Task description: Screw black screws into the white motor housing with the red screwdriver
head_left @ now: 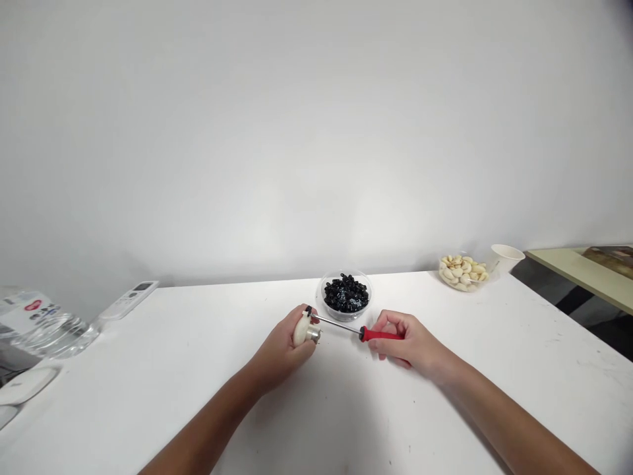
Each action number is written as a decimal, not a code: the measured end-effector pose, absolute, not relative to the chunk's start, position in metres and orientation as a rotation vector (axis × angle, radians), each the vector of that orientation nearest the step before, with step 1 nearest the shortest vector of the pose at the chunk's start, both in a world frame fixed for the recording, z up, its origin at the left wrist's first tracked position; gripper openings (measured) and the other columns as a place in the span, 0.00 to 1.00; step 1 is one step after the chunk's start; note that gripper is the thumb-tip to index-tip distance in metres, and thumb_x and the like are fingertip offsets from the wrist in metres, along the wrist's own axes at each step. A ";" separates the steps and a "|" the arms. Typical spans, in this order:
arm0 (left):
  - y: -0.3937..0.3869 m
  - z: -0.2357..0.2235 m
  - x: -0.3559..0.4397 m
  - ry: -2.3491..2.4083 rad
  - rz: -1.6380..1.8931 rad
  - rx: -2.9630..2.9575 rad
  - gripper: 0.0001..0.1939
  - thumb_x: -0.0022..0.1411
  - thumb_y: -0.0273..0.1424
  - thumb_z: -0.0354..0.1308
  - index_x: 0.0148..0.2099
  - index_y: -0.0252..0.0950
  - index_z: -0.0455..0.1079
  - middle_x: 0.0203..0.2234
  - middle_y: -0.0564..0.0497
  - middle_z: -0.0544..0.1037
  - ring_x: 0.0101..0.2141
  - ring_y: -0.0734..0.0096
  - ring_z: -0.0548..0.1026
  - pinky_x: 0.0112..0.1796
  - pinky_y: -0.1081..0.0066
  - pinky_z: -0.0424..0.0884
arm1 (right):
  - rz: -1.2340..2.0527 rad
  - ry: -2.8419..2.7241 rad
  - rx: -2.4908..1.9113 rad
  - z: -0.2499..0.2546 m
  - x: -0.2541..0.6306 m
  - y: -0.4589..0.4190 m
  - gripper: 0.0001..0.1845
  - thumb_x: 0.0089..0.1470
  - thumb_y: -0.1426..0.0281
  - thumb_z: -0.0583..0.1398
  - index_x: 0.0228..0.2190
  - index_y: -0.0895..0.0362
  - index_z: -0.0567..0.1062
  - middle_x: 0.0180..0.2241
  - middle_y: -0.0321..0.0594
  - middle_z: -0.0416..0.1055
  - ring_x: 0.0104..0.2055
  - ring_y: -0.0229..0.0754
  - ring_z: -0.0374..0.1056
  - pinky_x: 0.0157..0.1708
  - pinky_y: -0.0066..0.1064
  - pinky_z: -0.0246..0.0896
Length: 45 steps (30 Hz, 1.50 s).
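Note:
My left hand [281, 351] is closed around an off-white plastic piece with a silver metal cylinder, which looks like a small motor [301, 330]. A small black part [309, 310] sits at its top end. Between the thumb and fingers of my right hand [413, 346] is a screwdriver [380, 335] with a red handle and a thin metal shaft. The shaft points left, its tip at or very near the black part; exact contact is too small to make out. Just behind both hands stands a clear round bowl [323, 305] holding many shiny black pieces [346, 293].
On the white table [163, 369], a clear container of pale shelled-looking nuts or seeds [462, 272] and a white paper cup [505, 258] stand back right. A remote control [129, 300], a plastic water bottle [49, 323] and a white rounded object [28, 386] lie left. A wall rises behind.

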<state>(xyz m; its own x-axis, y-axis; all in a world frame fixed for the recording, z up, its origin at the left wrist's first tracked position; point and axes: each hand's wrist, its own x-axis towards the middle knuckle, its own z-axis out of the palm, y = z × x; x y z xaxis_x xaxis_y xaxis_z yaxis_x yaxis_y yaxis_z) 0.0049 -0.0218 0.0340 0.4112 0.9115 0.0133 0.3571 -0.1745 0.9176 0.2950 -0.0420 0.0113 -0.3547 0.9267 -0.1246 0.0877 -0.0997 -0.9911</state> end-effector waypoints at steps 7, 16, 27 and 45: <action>-0.023 0.040 0.002 1.077 0.773 1.829 0.16 0.55 0.22 0.54 0.45 0.40 0.64 0.30 0.56 0.66 0.28 0.73 0.61 0.31 0.73 0.59 | 1.846 -1.357 -1.124 0.021 0.295 -0.047 0.17 0.56 0.58 0.68 0.34 0.56 0.69 0.26 0.34 0.74 0.16 0.27 0.46 0.15 0.26 0.30; -0.017 0.024 0.002 1.051 0.719 1.594 0.13 0.60 0.25 0.53 0.48 0.39 0.64 0.28 0.57 0.63 0.28 0.74 0.58 0.29 0.73 0.56 | 0.749 -1.926 -1.319 0.022 0.300 -0.050 0.07 0.63 0.62 0.63 0.39 0.51 0.72 0.31 0.34 0.72 0.29 0.39 0.63 0.30 0.30 0.57; -0.022 0.028 0.005 1.060 0.628 1.621 0.07 0.62 0.28 0.54 0.44 0.38 0.63 0.29 0.57 0.63 0.28 0.74 0.59 0.29 0.74 0.57 | 0.387 -2.093 -1.316 0.017 0.296 -0.055 0.06 0.62 0.64 0.62 0.35 0.53 0.75 0.29 0.35 0.74 0.27 0.38 0.63 0.28 0.30 0.54; -0.021 0.029 0.003 1.007 0.731 1.802 0.15 0.56 0.19 0.52 0.44 0.39 0.61 0.30 0.58 0.64 0.29 0.75 0.60 0.30 0.74 0.58 | 1.556 -1.658 -1.337 0.012 0.293 -0.053 0.19 0.58 0.55 0.67 0.33 0.55 0.67 0.24 0.30 0.67 0.18 0.32 0.59 0.15 0.24 0.47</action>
<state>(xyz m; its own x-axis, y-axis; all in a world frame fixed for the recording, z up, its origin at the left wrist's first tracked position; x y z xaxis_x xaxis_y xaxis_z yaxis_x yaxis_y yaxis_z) 0.0027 -0.0209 0.0290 0.4893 0.8700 0.0599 0.3263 -0.2463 0.9126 0.2930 -0.0528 0.0116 -0.3938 0.8825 -0.2569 0.3126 -0.1342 -0.9403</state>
